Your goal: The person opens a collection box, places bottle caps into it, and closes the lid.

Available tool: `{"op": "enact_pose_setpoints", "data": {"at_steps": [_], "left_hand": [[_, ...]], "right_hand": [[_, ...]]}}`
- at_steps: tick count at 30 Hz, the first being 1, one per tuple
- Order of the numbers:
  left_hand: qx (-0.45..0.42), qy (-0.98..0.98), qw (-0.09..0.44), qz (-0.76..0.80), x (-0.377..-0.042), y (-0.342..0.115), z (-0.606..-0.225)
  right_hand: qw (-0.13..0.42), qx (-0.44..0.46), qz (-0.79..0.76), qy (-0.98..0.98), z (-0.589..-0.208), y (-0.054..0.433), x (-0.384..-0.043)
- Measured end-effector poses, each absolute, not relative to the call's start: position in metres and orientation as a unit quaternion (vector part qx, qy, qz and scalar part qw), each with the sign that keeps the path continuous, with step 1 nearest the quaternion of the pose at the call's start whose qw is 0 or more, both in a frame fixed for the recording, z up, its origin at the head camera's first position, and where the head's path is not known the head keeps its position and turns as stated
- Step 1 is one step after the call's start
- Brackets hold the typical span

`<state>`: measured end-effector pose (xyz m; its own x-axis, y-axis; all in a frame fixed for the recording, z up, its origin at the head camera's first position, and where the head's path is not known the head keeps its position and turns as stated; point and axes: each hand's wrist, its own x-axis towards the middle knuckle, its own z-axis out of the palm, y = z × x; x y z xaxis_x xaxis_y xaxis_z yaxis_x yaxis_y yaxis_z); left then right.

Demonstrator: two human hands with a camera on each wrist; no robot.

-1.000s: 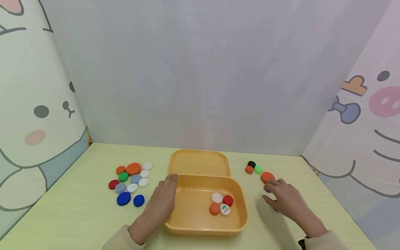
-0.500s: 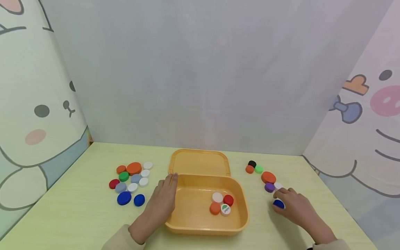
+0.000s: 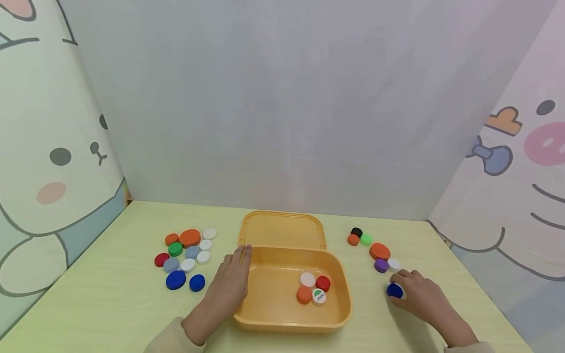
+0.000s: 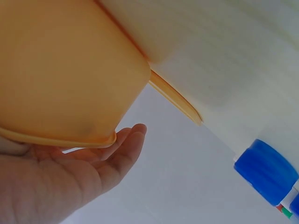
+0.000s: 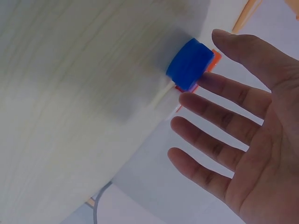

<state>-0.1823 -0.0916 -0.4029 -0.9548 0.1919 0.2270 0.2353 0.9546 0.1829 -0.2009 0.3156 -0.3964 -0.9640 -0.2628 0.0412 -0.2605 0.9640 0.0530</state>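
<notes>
Right hand (image 3: 419, 296) sits farther right and nearer the wearer than a second ago, so the purple cap (image 3: 381, 265) and small white cap (image 3: 394, 265) it was covering are in view; left hand (image 3: 226, 288) and box (image 3: 291, 325) stay put. Blue cap (image 3: 395, 290) is at the table's right side, by the gap between right thumb and index. That hand is well open, fingers spread, thumb clear of the cap; can't tell if the index touches. No grip on it. Left hand lies over the box's left rim, fingers fairly straight and loose; thumb hidden. Box holds four caps in its right half: pale (image 3: 307, 279), red (image 3: 323, 283), orange (image 3: 304, 294), and white with green print (image 3: 319, 296). Yellow-orange lid (image 3: 282, 229) lies behind it. Past the purple cap: big orange cap (image 3: 379, 251), then black (image 3: 356, 232), small orange (image 3: 353, 239) and light green (image 3: 366, 239) bunched together. Mixed caps (image 3: 190, 238) are clustered left of the box. Pale wood table (image 3: 110, 304), grey backdrop (image 3: 282, 108), cartoon cloths (image 3: 48, 122) both sides.
</notes>
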Motion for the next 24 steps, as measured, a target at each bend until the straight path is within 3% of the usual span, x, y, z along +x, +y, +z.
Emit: {"op": "enact_pose_setpoints", "data": {"at_steps": [24], "left_hand": [[-0.113,-0.981,0.114,-0.105,-0.1818,-0.0917,-0.4025]], "right_hand": [[0.050,0.149,-0.035,-0.987,-0.3896,0.3092,-0.2033]]}}
